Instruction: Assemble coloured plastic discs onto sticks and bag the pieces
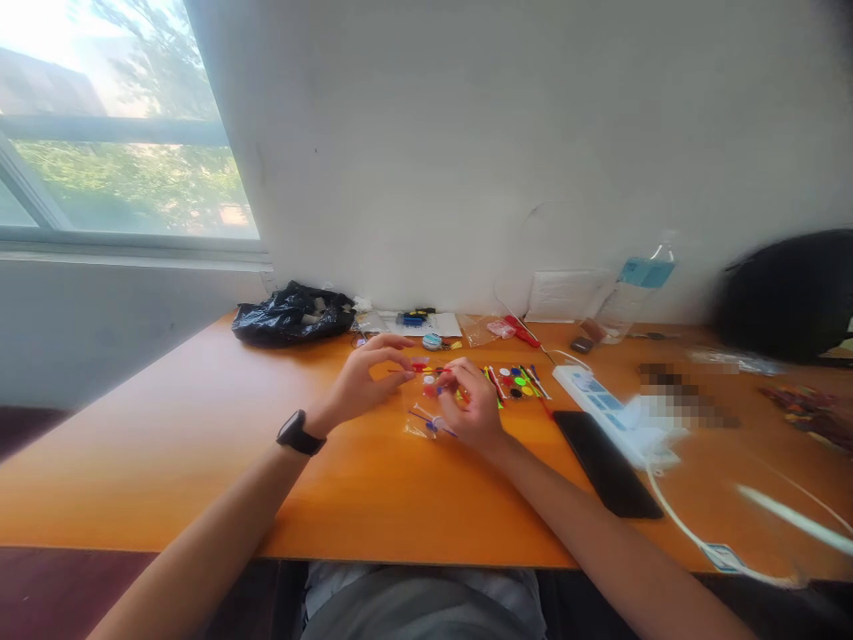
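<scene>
My left hand (pixel 374 375), with a black watch (pixel 301 432) on its wrist, has thumb and index finger closed around one end of a thin red stick (pixel 436 370). At the stick's other side, the curled fingers of my right hand (pixel 470 405) pinch it. A small red piece (pixel 419 365) sits on the stick between the hands. Below them on the table lies a clear plastic bag (pixel 421 428) with blue and white sticks near it. Coloured discs (pixel 516 380) and coloured sticks (pixel 494 382) lie right of my right hand, partly hidden by it.
A black plastic bag (pixel 293 316) lies at the back left of the wooden table (pixel 200 462). To the right are a white power strip (pixel 600 404), a black phone (pixel 605 462) and a clear bottle (pixel 623 298). A round tin (pixel 432 341) stands behind the hands.
</scene>
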Tool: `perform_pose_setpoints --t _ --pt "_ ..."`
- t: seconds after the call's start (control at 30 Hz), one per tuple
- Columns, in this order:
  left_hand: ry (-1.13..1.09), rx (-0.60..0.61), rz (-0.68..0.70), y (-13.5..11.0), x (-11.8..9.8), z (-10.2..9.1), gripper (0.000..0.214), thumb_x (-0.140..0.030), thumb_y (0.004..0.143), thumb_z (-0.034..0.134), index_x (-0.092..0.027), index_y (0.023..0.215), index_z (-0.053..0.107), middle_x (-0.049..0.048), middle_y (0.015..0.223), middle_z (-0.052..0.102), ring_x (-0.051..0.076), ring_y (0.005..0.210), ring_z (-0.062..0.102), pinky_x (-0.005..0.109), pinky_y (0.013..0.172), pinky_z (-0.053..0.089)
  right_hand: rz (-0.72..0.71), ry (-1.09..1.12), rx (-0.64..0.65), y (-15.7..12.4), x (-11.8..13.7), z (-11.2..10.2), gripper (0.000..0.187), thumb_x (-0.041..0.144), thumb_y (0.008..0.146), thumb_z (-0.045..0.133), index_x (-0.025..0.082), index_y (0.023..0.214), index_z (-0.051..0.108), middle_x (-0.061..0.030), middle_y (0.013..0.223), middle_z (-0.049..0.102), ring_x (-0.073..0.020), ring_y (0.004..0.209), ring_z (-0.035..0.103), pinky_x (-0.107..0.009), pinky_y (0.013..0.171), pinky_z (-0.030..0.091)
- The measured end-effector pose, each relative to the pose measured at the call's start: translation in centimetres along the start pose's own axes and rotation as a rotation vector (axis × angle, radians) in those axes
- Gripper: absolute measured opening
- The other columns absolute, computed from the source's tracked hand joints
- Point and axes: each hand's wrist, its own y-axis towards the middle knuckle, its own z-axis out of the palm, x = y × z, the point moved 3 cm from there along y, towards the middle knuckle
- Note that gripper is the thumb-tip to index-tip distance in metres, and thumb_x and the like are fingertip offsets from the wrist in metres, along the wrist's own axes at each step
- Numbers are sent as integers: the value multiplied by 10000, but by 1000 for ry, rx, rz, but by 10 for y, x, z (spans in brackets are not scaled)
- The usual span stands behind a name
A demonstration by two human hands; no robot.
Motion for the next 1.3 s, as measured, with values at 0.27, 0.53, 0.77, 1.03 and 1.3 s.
perform_pose_setpoints --t 0.27,0.53,0.77,1.03,1.3 --pt "40 48 90 -1 -6 -1 56 -275 937 759 -225 927 781 98 1266 685 241 1179 659 433 1052 524 7 -24 -43 2 2 -2 126 107 864 579 229 886 594 -12 864 604 -173 721 570 -320 681 467" --pt "110 68 155 -3 -13 3 89 -262 974 712 -244 1001 795 99 1260 685 240 1188 645 397 1002 533 -4 -7 -17 3 3 0 105 131 861 609 234 873 590 -13 858 602 -182 746 562 -329 702 466" --pt "217 -51 166 -2 -12 1 111 -307 994 685 -237 1005 771 94 1174 725 229 1072 676 410 970 541 33 -9 13 1 2 1 110 149 918 574 234 852 599 -27 846 604 -192 752 563 -342 705 478" --pt "204 74 130 -2 -8 1 146 -285 1033 614 -220 1053 744 101 1239 716 207 1104 695 346 982 550 93 6 -16 -3 1 3 173 210 919 655 250 1083 612 -16 906 663 -176 739 594 -328 707 508" --pt "123 89 55 -1 -7 1 122 -280 999 661 -197 983 748 98 1077 764 192 943 717 302 807 589 43 -8 1 -4 3 4 268 206 892 663 259 1148 605 -24 941 681 -182 768 625 -336 735 546"
